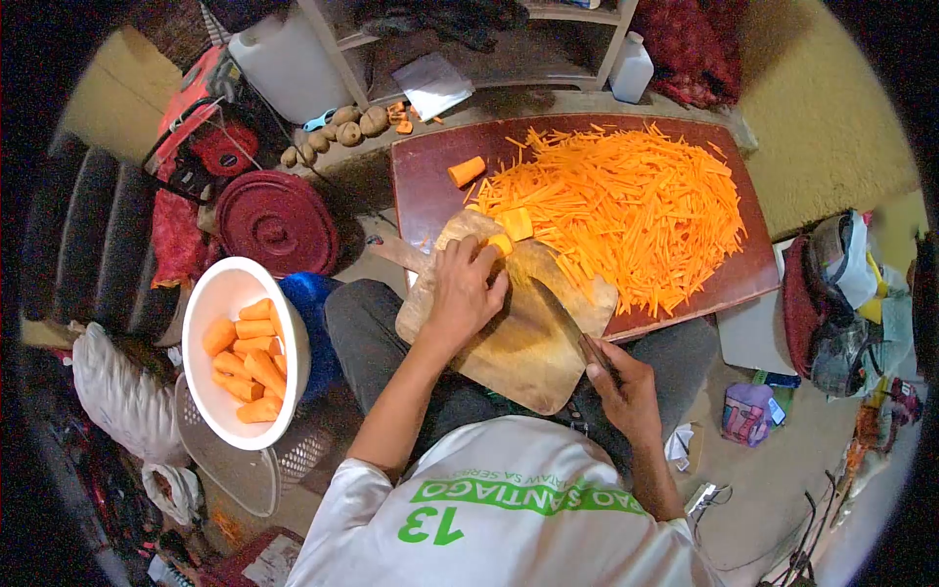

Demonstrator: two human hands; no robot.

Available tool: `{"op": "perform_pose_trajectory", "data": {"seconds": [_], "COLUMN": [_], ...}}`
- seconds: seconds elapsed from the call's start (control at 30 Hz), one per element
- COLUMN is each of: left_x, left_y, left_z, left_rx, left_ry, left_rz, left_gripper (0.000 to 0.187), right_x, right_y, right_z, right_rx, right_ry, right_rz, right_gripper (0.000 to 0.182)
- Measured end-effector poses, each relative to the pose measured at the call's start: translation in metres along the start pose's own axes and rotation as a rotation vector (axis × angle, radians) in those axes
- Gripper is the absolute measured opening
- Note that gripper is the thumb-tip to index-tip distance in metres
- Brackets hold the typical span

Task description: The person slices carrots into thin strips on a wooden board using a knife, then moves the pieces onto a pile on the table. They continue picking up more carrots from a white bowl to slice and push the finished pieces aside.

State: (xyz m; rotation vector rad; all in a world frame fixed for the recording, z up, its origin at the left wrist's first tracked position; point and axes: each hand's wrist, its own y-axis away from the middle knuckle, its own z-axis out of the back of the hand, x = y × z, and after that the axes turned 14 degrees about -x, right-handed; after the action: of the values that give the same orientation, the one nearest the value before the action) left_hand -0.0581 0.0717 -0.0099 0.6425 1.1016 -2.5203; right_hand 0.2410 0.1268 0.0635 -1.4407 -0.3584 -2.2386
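My right hand (pixel 626 391) is wrapped round the handle of a knife (pixel 559 311), whose blade lies slantwise over the wooden cutting board (pixel 518 367). On the board's left part rests my left hand (pixel 465 298), its fingers curled down against a carrot piece (pixel 501 244). What lies under the fingertips is partly hidden. Just beyond it sits a thicker carrot chunk (pixel 516 223). A large heap of carrot sticks (pixel 636 215) covers much of the red tabletop (pixel 430 157) and reaches the board's far edge. Another carrot chunk (pixel 467 172) lies apart on the tabletop.
Left of my legs, a white bowl (pixel 199 338) holds several peeled carrots. Behind it are a dark red lid (pixel 276 223) and several potatoes (pixel 349 133). A peeler (pixel 319 119) lies beside the potatoes. Bags (pixel 841 293) stand at the right.
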Motion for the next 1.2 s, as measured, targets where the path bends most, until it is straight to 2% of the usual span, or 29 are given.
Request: {"op": "perform_pose_trajectory", "data": {"seconds": [0.1,0.2,0.3,0.4,0.43,0.53,0.67,0.77,0.97,1.0,1.1,1.2], "left_x": [-0.001,-0.002,-0.017,-0.038,-0.05,-0.065,-0.05,-0.058,-0.062,-0.062,-0.063,-0.069], "left_y": [-0.014,-0.024,-0.018,0.01,0.021,0.03,0.025,0.015,0.026,0.027,0.03,0.03], "left_z": [-0.001,-0.001,0.005,0.011,0.013,0.024,0.024,0.027,0.022,0.02,0.015,0.012], "left_rx": [0.065,0.13,0.259,0.34,0.294,0.286,0.434,0.502,0.326,0.299,0.248,0.226], "left_ry": [-0.07,-0.075,-0.111,-0.034,0.034,0.13,0.233,0.16,0.029,0.023,0.011,0.005], "left_rz": [0.008,-0.011,0.017,0.026,0.047,0.06,0.132,0.085,-0.168,-0.189,-0.228,-0.222], "left_gripper": [0.039,0.038,0.038,0.042,0.035,0.04,0.039,0.035,0.034,0.034,0.036,0.037], "right_x": [-0.003,-0.015,-0.011,-0.004,-0.005,-0.01,-0.004,-0.003,0.017,0.022,0.005,0.021], "right_y": [-0.001,0.001,0.005,0.007,0.006,0.004,-0.003,-0.005,-0.002,-0.001,0.011,0.014], "right_z": [0.0,-0.006,-0.005,-0.002,-0.002,-0.002,0.0,-0.001,0.006,0.007,-0.004,-0.002], "right_rx": [0.018,-0.024,-0.022,-0.037,-0.028,0.005,0.075,0.098,0.144,0.17,0.116,0.157], "right_ry": [0.018,-0.028,-0.034,-0.022,-0.019,-0.013,-0.031,-0.027,-0.019,-0.024,0.027,0.094], "right_rz": [-0.03,0.027,-0.018,-0.048,-0.058,-0.065,-0.028,-0.023,-0.093,-0.101,0.061,-0.009], "right_gripper": [0.037,0.038,0.04,0.04,0.04,0.04,0.041,0.04,0.044,0.045,0.048,0.049]}}
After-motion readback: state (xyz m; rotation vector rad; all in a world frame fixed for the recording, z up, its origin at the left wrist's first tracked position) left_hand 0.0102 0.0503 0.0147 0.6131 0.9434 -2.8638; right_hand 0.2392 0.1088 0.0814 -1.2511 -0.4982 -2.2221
